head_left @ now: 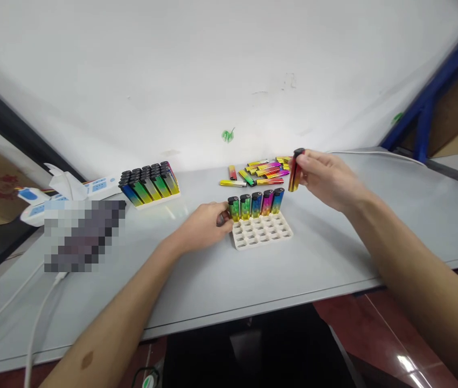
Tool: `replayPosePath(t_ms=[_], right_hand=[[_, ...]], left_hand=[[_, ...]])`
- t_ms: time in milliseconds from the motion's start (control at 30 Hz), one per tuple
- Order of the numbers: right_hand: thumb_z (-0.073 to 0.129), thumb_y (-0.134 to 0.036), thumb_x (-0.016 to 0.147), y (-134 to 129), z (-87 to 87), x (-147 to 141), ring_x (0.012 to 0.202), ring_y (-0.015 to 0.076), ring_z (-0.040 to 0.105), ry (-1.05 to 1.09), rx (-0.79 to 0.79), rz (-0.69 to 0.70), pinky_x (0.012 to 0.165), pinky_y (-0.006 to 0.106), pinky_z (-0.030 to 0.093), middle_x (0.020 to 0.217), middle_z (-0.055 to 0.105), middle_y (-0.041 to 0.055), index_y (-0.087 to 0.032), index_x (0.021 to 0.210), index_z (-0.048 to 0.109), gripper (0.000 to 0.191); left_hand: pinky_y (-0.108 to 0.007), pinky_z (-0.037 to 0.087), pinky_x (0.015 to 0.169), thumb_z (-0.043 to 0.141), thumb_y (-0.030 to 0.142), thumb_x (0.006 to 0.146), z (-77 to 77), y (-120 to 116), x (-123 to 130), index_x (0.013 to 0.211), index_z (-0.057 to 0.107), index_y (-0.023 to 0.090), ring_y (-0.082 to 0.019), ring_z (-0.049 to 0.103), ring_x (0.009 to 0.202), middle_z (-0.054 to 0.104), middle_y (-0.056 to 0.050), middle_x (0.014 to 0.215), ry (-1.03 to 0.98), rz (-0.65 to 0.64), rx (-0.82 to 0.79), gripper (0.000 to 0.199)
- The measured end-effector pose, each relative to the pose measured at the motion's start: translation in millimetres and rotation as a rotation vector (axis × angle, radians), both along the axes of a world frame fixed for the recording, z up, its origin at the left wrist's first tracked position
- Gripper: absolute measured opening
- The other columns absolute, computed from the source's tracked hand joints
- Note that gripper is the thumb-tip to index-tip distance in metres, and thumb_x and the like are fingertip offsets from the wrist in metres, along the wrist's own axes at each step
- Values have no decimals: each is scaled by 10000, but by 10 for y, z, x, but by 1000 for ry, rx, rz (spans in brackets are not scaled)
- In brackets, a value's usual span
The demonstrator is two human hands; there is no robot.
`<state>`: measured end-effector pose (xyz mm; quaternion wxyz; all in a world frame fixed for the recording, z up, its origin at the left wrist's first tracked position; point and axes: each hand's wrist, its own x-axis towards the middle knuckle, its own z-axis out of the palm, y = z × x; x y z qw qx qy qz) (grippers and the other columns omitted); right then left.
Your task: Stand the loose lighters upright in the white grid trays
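Observation:
A red and yellow lighter [294, 175] with a black top is pinched upright in the fingers of my right hand [324, 175], raised to the right of a white tray [263, 242] with rows of holes. Along the tray's far row stand several shiny lighters [256, 205], green, blue and pink with black tops; the nearer holes hold nothing. My left hand [207, 226] grips the tray's left end, its fingers closed beside the leftmost green lighter. A dark patch between those fingers is unclear. Behind the tray lies a loose pile of colourful lighters [267, 170].
At the left, a second white tray [160, 200] is packed with upright lighters. White power strips [102, 186], a pixelated dark object [87, 234] and white cables [37, 323] lie farther left. A white wall [196, 81] backs the grey table [213, 285].

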<state>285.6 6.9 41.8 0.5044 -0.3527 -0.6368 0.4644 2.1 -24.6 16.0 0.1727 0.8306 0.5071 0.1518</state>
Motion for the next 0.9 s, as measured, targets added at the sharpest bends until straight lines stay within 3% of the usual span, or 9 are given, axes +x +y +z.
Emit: replayPosePath(t_ms=[100,167,300,467,733,900], right_hand=[[689,-370,902,-140,86,-68,639,129,541,19,107,-46,627,304,483,753,574,-12,-267,960,669,120],[740,-339,867,-242,83,-181,688,146,618,-11,219,-49,648,315,534,811,638,-1,-268,1022,667,186],[800,-304,828,-416,-72,-460,751,173,688,-172,486,-53,700,335,595,920,700,21,-242,1019,649,251],[736,-214,891,-473,-296,-651,768,164,671,-489,810,-103,691,303,573,922,695,21,-242,1004,626,160],[684,-197,929,-401,-323,-638,771,145,658,-590,887,-93,669,259,546,923,680,33,-210,1032,648,110],[626,-306,973,-423,-333,-637,752,145,612,-656,969,-159,608,270,501,942,648,67,-193,1057,723,171]], left_hand=[[-282,433,625,526,270,823,2,-32,44,790,562,206,-170,600,698,655,-8,787,-29,-53,-35,81],[-281,433,630,528,267,823,2,-49,66,802,568,203,-168,598,706,657,-9,802,-39,-69,-40,77],[-287,431,633,528,277,830,8,-62,78,832,584,199,-168,587,700,649,-8,801,-50,-78,-43,95],[-300,444,666,516,260,825,19,-65,59,879,597,196,-177,591,731,655,-14,830,-67,-112,-56,117],[-300,461,686,538,244,825,25,-79,38,892,592,196,-183,601,757,654,-21,853,-74,-145,-41,98],[-294,457,693,553,391,919,-2,-88,69,900,586,203,-176,614,765,674,-16,871,-118,-172,-30,191]])
